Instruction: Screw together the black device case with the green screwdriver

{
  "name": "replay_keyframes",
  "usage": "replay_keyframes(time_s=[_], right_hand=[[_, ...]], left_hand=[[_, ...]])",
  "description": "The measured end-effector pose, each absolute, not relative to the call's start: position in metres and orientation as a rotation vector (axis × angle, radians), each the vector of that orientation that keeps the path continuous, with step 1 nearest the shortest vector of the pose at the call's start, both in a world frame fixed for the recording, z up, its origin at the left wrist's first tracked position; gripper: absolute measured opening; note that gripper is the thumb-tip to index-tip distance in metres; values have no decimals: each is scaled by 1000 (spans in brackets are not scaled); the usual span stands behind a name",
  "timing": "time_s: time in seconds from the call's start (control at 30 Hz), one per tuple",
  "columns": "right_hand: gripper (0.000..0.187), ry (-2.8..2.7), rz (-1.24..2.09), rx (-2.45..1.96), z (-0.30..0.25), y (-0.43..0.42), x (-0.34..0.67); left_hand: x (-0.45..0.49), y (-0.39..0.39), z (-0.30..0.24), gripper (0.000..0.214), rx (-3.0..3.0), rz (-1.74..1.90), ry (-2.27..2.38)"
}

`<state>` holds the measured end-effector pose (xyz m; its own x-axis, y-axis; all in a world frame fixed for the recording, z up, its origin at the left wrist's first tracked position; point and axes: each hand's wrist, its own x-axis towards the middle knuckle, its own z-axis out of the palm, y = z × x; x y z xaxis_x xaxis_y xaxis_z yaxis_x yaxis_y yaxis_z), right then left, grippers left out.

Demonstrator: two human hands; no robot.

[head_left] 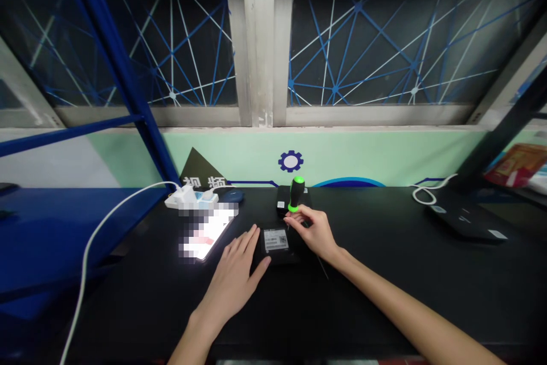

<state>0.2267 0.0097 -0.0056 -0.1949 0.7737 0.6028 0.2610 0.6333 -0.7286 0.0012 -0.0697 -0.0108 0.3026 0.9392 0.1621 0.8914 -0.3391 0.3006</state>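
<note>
A flat black device with a white printed label lies on the black table. My left hand rests along its left side, fingers stretched out and thumb at the lower edge. In my right hand a screwdriver with a black and bright green handle stands nearly upright. My fingertips pinch it just below the handle, by the device's upper right corner. The tip is too small to make out. Behind the screwdriver sits a small black box with a white sticker.
To the left, a lit phone, partly pixelated, lies near a white power strip with plugs and a dark blue mouse. A white cable hangs at far left. A flat black box and a coiled white cable lie at right.
</note>
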Motion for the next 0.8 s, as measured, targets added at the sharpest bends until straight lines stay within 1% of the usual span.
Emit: replay_keyframes(time_s=[0.23,0.47,0.67,0.8], right_hand=[[17,-1814,609,-787,0,7,231],[15,-1757,589,-832,1,6,228],[19,-1752,592,-845,1,6,228],[16,-1796,600,-817,2,5,231]], left_hand=[[0,-69,-13,64,2430,509,1685],[1,-69,-12,64,2416,480,1698],[1,-69,-12,65,2410,490,1691],[2,-71,-9,66,2399,474,1691]])
